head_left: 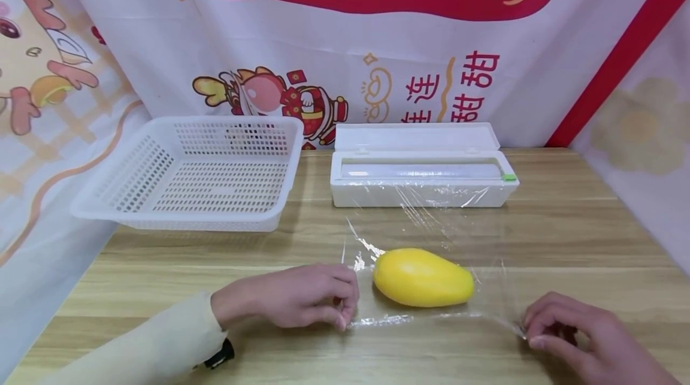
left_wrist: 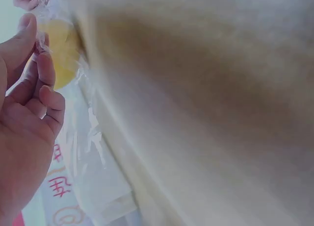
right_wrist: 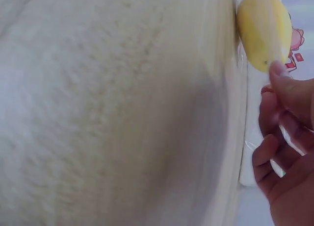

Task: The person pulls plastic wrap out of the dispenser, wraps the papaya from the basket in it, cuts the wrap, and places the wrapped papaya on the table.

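Note:
A sheet of clear cling film (head_left: 420, 217) stretches from a white dispenser box (head_left: 420, 194) toward me, flat near the wooden table. On the film lies a smooth yellow fruit, papaya-like in shape (head_left: 420, 278), its narrower end to the right. My left hand (head_left: 302, 296) pinches the near left corner of the film between thumb and fingers. The near right corner is pinched by my right hand (head_left: 582, 334). Behind the left fingertips, the left wrist view shows the fruit (left_wrist: 61, 52). In the right wrist view the fruit (right_wrist: 265, 30) appears beyond my thumb.
A white perforated plastic basket (head_left: 215, 216) stands at the back left of the wooden table (head_left: 302, 241). The dispenser's lid (head_left: 415, 135) is raised, with a film roll (head_left: 420, 170) inside and a green piece (head_left: 508, 177) on its right edge. A printed cloth (head_left: 323, 38) hangs behind.

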Demonstrator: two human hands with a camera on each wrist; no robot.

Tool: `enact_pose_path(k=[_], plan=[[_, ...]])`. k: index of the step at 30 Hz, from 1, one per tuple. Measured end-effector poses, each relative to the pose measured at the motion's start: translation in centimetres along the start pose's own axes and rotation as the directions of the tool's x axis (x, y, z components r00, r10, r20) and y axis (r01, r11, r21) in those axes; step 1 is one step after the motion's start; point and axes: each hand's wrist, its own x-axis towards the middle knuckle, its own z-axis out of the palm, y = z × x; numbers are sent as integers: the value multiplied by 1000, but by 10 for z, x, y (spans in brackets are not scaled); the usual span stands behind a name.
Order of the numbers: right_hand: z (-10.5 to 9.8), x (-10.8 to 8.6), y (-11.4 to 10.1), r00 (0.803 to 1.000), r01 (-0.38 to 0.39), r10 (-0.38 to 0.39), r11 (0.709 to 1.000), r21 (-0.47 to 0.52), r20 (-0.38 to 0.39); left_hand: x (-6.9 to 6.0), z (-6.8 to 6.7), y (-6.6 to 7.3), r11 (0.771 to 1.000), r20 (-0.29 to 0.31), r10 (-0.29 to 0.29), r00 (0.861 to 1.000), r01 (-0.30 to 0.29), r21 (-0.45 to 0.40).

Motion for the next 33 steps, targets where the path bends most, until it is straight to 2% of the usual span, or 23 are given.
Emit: enact_pose_path(k=[3,6,9,11,13,16,19,23,26,29,33], plan=[[-5,1,-7,997,2,-3,1000,-11,-75,0,-8,4,1000,-35,25,999,-26,-13],[-9,4,-13,987,55,-55,998,-4,-151,1,-17,6,997,-82,58,995,-63,-55],[-13,8,-17,971,89,-88,996,-5,-222,3,-24,6,989,-146,92,985,-108,-103],[-16,12,-18,965,76,-76,997,-7,-253,6,-28,4,984,-196,102,975,-128,-125],[-19,16,-19,962,30,-27,1000,6,-271,8,-31,2,984,-247,73,966,-110,-138],[-22,23,-20,953,0,6,1000,21,-302,11,-34,0,986,-314,-45,948,-8,-166],[-26,32,-19,947,-38,49,998,42,-317,15,-36,-3,964,-354,-201,913,120,-238],[-31,44,-16,949,-96,114,993,75,-295,22,-37,-7,914,-396,-356,846,227,-335],[-35,52,-13,953,-109,126,991,75,-277,27,-38,-10,887,-423,-424,801,271,-375],[-40,62,-9,956,-111,122,992,55,-267,32,-38,-12,858,-430,-478,765,304,-414],[-44,77,-4,956,-138,147,989,52,-254,37,-38,-15,820,-439,-548,712,353,-451]])
